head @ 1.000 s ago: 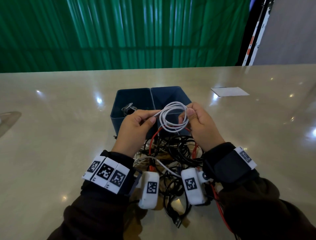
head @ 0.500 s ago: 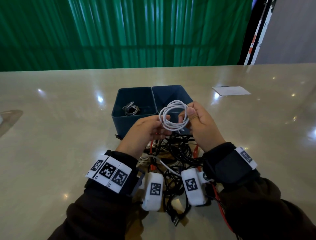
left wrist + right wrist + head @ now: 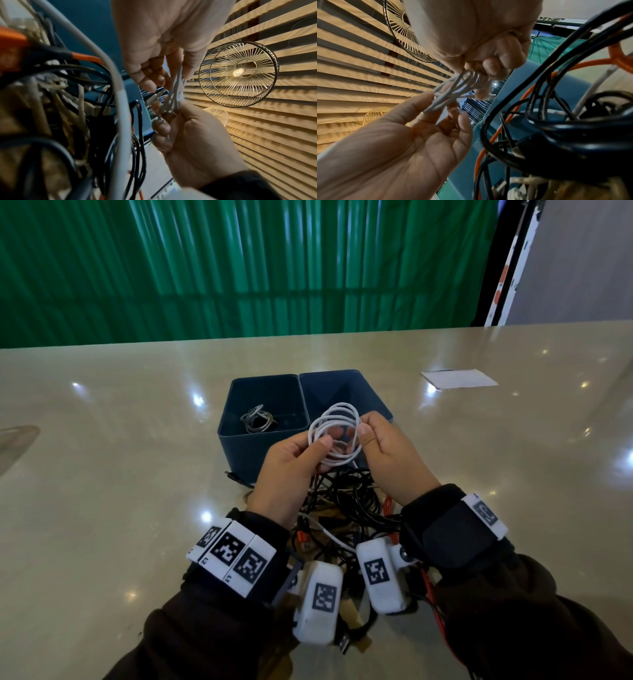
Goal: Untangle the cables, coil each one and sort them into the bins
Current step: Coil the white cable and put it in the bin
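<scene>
A white cable (image 3: 334, 436) is wound into a small coil of several loops, held in the air over the near edge of the two dark blue bins. My left hand (image 3: 322, 441) pinches its left side and my right hand (image 3: 359, 436) pinches its right side. The left wrist view shows the coil (image 3: 175, 94) between my left hand (image 3: 164, 83) above and my right hand (image 3: 164, 121) below. In the right wrist view my right hand (image 3: 486, 75) and left hand (image 3: 440, 108) grip the loops (image 3: 452, 92). The left bin (image 3: 239, 450) holds a grey coiled cable (image 3: 257, 419). I see nothing in the right bin (image 3: 342, 388).
A tangled pile of black, orange and white cables (image 3: 349, 501) lies on the glossy beige table (image 3: 102, 474) between my wrists, right in front of the bins. A white sheet of paper (image 3: 459, 378) lies at the far right. A green curtain hangs behind the table.
My left hand has let go of the cable's straight tail and moved right onto the coil. The tail is now wound into the loops, and the coil sits slightly nearer the bins.
</scene>
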A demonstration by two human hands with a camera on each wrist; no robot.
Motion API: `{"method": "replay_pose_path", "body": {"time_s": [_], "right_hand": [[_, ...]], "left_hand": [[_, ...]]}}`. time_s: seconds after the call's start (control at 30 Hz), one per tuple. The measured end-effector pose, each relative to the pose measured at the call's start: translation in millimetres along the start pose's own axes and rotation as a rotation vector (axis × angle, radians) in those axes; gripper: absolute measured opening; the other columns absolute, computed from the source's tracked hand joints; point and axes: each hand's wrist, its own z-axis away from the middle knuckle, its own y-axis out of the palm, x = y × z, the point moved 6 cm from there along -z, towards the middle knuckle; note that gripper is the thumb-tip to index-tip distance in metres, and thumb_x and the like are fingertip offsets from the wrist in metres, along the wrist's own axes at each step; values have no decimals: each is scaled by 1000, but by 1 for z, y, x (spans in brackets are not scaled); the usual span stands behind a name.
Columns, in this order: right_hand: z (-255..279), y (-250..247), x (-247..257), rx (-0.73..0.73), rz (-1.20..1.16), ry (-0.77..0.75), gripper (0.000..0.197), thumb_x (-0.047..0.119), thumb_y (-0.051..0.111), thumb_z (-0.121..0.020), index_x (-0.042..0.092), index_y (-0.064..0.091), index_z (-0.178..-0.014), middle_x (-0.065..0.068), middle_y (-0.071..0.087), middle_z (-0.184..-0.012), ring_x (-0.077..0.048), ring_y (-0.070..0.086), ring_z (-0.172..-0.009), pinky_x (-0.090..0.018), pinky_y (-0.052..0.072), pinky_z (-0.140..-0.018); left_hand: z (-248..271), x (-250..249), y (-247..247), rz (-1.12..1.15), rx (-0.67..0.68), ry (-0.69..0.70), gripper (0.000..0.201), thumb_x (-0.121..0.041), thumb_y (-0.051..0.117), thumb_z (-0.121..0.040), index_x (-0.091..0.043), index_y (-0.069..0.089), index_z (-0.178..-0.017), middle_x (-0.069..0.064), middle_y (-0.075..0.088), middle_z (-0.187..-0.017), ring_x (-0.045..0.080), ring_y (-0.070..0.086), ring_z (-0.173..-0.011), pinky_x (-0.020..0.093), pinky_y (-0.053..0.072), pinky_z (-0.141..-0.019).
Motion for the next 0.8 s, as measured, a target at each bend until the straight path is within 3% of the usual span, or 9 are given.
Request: {"method": "replay_pose_path", "body": {"time_s": [0.13,0.27,0.37,0.47,0.53,0.63,0.73,0.8], "right_hand": [[0,0,-4,3,81,54,21,18,34,-101,12,45,-84,5,45,-69,-6,41,-61,-17,34,-55],[1,-1,0,-40,3,54,19,15,35,-101,12,45,-85,6,45,-68,-2,43,-57,-15,35,-53],[1,-3,4,-93,-68,18,19,11,36,-100,10,47,-85,7,46,-69,0,43,-58,-15,36,-55],[1,-6,4,-126,-46,6,17,10,37,-99,11,47,-85,7,47,-69,-1,44,-59,-16,37,-55],[1,-6,4,-130,-24,2,15,11,38,-99,10,48,-88,6,49,-70,-4,47,-62,-23,42,-57],[1,-5,1,-150,-6,9,15,15,38,-98,7,49,-93,-3,58,-78,-20,57,-73,-43,50,-68],[2,-5,-1,-178,3,10,19,21,37,-96,7,50,-93,-5,62,-81,-22,60,-76,-45,52,-69],[3,-6,2,-193,23,-8,14,17,39,-97,10,48,-89,0,56,-76,-19,56,-71,-43,50,-66]], "left_hand": [[3,2,10,97,65,-29,25,-8,50,-93,-1,67,-110,10,71,-107,16,66,-97,29,52,-89],[6,-1,13,198,101,-42,31,-16,54,-85,-1,65,-110,8,70,-108,15,66,-98,25,54,-85],[7,-1,15,216,117,-50,36,-22,55,-81,-4,65,-112,10,68,-115,18,62,-104,36,47,-95],[8,0,15,206,105,-63,37,-24,55,-81,-7,65,-112,9,67,-116,20,58,-104,41,40,-95],[8,2,13,214,84,-66,36,-23,54,-81,-7,66,-111,7,69,-113,18,60,-103,40,41,-95],[8,3,15,215,81,-73,36,-23,53,-82,-7,66,-112,8,70,-111,20,60,-105,44,39,-100],[8,5,15,182,56,-83,36,-26,53,-83,-8,67,-110,9,71,-106,19,61,-102,42,41,-97],[7,6,13,155,41,-74,32,-29,57,-86,-8,69,-107,12,70,-103,23,60,-99,44,41,-97]]}}
